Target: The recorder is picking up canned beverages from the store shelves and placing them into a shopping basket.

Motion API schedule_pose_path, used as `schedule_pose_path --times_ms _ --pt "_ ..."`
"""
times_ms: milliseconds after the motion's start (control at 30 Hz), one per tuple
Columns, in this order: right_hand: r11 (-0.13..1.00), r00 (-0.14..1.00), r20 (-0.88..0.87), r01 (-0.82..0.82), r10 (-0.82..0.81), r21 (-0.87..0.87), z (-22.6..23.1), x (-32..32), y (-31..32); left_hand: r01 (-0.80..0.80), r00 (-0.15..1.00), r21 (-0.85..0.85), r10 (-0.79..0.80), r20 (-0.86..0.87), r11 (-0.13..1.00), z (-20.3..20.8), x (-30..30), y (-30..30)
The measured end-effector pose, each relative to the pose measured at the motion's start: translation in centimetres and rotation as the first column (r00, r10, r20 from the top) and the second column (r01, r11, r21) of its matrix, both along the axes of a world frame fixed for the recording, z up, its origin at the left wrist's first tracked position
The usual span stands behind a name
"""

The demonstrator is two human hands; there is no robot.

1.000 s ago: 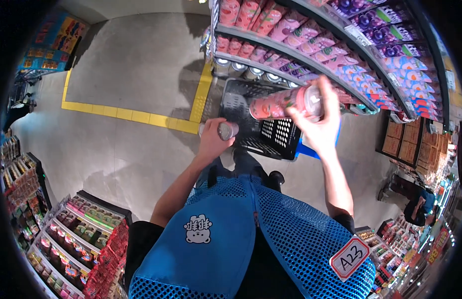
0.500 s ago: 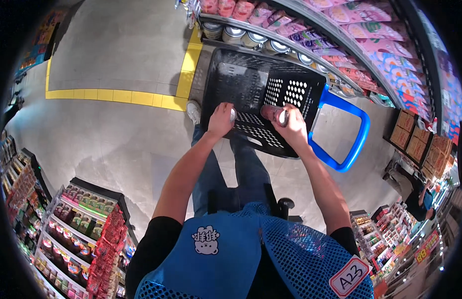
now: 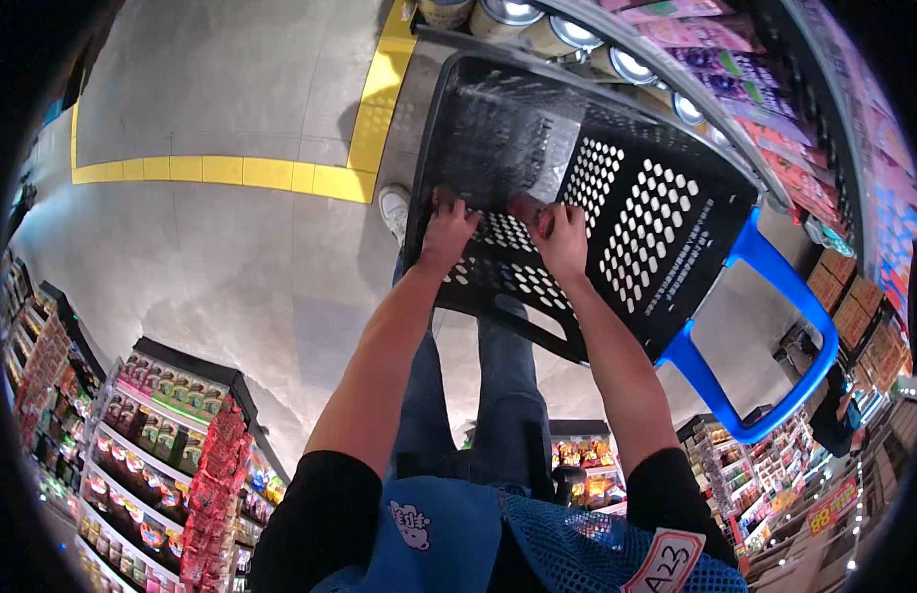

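Note:
A black shopping basket point(image 3: 666, 227) with white-looking holes in its walls and a blue handle point(image 3: 829, 346) fills the middle of the view. Both my hands reach down inside it. My right hand point(image 3: 562, 237) is closed round a small dark-red bottle point(image 3: 526, 209), which lies tilted, its far end toward the basket's bottom. Near the basket's left wall, my left hand point(image 3: 450, 237) is closed on another dark-red item point(image 3: 442, 196); it looks like a similar bottle, mostly covered by the fingers.
Shelves with pink and purple bags point(image 3: 735, 84) and a row of metal-lidded cans point(image 3: 567, 35) run along the far right. Yellow floor tape point(image 3: 231, 170) crosses the grey floor. Behind me stand stocked shelves point(image 3: 152, 445), and a person point(image 3: 836, 415) is at the right.
Both hands have gone lower into the basket with what they hold. My view has leaned closer, so the basket looks larger. The right-hand bottle's pale end no longer shows.

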State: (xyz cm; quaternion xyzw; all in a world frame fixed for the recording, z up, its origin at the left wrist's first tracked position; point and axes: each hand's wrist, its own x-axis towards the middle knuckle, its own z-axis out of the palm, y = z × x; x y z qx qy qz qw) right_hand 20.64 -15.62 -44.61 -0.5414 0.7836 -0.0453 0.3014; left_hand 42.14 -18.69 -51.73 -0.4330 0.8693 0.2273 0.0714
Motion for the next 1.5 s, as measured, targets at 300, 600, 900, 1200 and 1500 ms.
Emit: schedule_pose_path --times_ms 300,600,900,1200,1500 --pt "0.977 0.982 0.035 0.189 -0.186 -0.1 -8.6 4.9 0.5 -0.104 0.968 0.1 0.078 0.239 0.99 -3.9 -0.4 1.4" --pt "0.951 0.945 0.108 0.308 -0.309 0.026 -11.7 12.4 1.1 -0.256 0.931 0.11 0.214 0.296 0.961 -3.3 0.8 3.3" --pt "0.943 0.953 0.112 0.255 -0.283 0.213 -15.8 11.1 4.4 -0.246 0.968 0.595 0.161 0.192 0.766 6.8 -0.2 1.7" --pt "0.801 0.928 0.247 0.083 -0.279 0.594 -12.3 6.8 -0.7 0.212 0.951 0.434 -0.082 -0.297 0.876 12.7 4.0 4.7" --pt "0.822 0.915 0.362 -0.063 -0.178 0.565 -11.5 5.7 -1.3 0.34 0.934 0.418 -0.252 -0.253 0.842 10.2 4.9 3.7"
